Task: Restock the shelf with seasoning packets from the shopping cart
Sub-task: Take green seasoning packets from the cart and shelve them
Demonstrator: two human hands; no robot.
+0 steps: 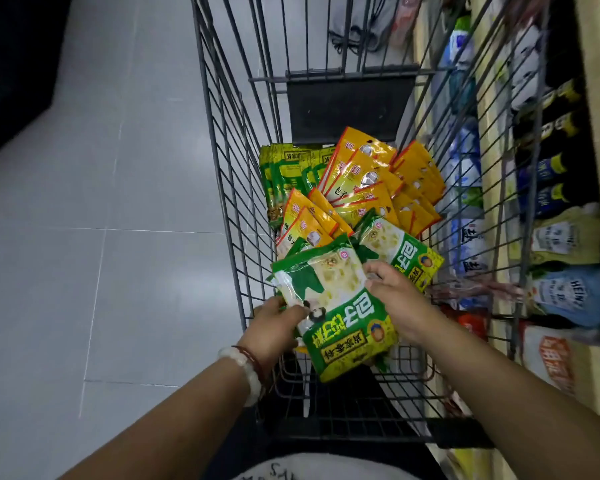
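Grey tiled floor (84, 209) across the left half. Wire shopping cart (222, 161) centre frame, seen from above, dark plastic flap (350, 109) on its far end. Shelf (492, 188) along the right, just beside the cart, stocked with blue-white bags (465, 168), dark bottles (551, 161), Heinz pouches (572, 299), and an orange-white bag (548, 358) nearest the camera. All of it blurred, seen partly through the cart wires.

Seasoning packets inside the cart basket, none on the shelf in view. Yellow-green packets (291, 171) stacked upright at far left of the basket. Orange packets (364, 181) fanned loosely over the middle and right, overlapping. Green packet stack (347, 310) at the near end, lifted slightly and tilted, large white characters on front. Another green packet (402, 251) just behind, partly under the right hand, resting against the orange ones.

Left hand (274, 327) at the stack's left edge, fingers curled round it, thumb on the front: grip closed on the green packet stack. Right hand (395, 296) at the stack's right edge, fingers hidden behind it, thumb across the front: grip likewise pinching the stack.

White bead bracelet (243, 372) and thin red cord bracelet (253, 358) on the left wrist.
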